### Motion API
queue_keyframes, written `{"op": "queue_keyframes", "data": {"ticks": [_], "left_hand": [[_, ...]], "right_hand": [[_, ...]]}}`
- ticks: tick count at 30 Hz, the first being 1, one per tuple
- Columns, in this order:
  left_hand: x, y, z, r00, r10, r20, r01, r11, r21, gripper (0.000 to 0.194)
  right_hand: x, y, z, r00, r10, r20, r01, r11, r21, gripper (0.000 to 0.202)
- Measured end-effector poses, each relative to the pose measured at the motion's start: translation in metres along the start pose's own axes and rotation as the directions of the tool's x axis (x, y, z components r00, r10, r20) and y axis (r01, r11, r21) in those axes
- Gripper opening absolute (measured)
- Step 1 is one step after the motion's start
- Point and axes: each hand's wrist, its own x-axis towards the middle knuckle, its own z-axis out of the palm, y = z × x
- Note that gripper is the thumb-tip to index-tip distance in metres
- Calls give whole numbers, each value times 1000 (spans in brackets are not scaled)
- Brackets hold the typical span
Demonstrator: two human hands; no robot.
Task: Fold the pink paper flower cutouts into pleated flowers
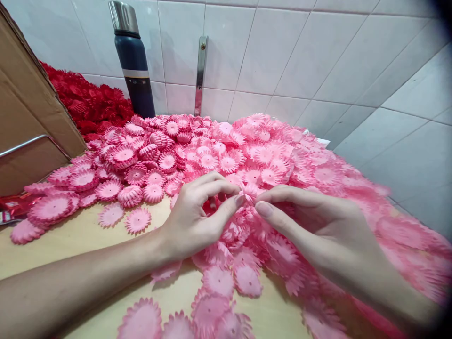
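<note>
Between the fingertips of both hands is a small pink fabric flower petal piece (248,192), its edge cut into narrow petals. My left hand (205,209) comes in from the left and pinches one side of it between thumb and index finger. From the right, my right hand (314,219) pinches the opposite side in the same way. Below and behind the hands spreads a heap of similar pink petal discs (263,160), many with a small hole in the middle. Several loose discs (218,281) lie on the pale tabletop (86,254) nearer to me.
Stacked pink discs with darker edges (122,155) pile up at the left, with red ones (88,103) behind. A dark blue bottle (136,75) stands by the tiled wall (282,52). A cardboard box (31,94) borders the left. A metal bracket (201,75) is on the wall.
</note>
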Motion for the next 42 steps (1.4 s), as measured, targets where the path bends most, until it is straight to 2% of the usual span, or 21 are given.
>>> {"op": "queue_keyframes", "data": {"ticks": [6, 36, 42], "left_hand": [[0, -1, 0, 1000, 28, -6, -28, 1000, 14, 9], [0, -4, 0, 997, 81, -2, -81, 997, 13, 8], [0, -4, 0, 997, 81, -9, -81, 997, 1, 8]], "right_hand": [[0, 2, 2, 999, -31, -23, 29, 998, -64, 10], [1, 0, 0, 1000, 26, -13, -26, 1000, 17, 12], [0, 3, -1, 1000, 4, -9, -4, 1000, -8, 13]]}}
